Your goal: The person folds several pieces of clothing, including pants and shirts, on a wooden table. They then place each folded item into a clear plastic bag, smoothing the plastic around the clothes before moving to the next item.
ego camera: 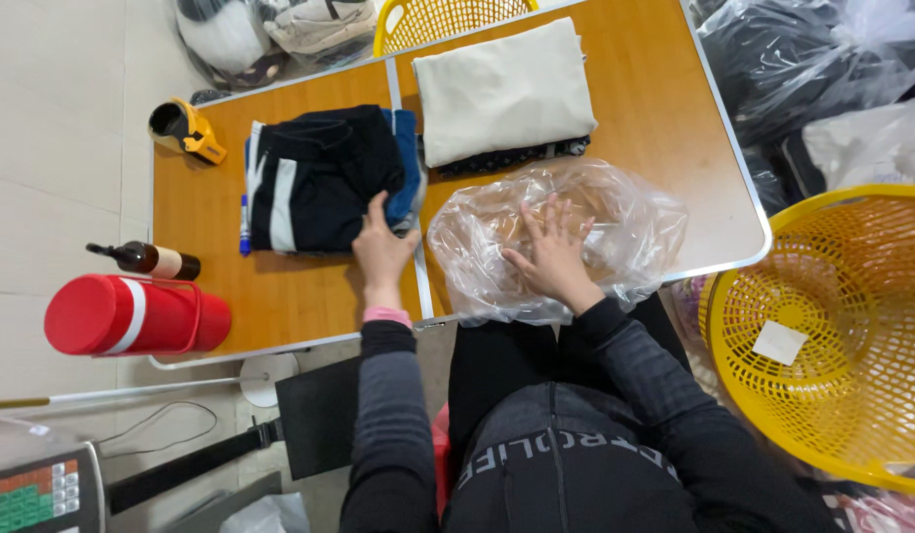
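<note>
My left hand [381, 250] rests at the near right corner of a folded dark garment with white stripes [314, 178], fingers touching its edge; a blue garment edge [408, 163] shows beside it. My right hand [554, 253] lies flat, fingers spread, on a crumpled clear plastic bag [635, 232] on the orange table [665, 109]. A folded cream cloth [502, 89] lies beyond the bag, on top of a dark patterned piece [512, 158].
A yellow tape dispenser [186, 128], a blue pen [244, 225], a dark bottle [147, 260] and a red flask [132, 316] sit at the table's left. One yellow basket [833, 336] stands at right, another [448, 20] beyond the table. Bagged bundles [803, 59] lie around.
</note>
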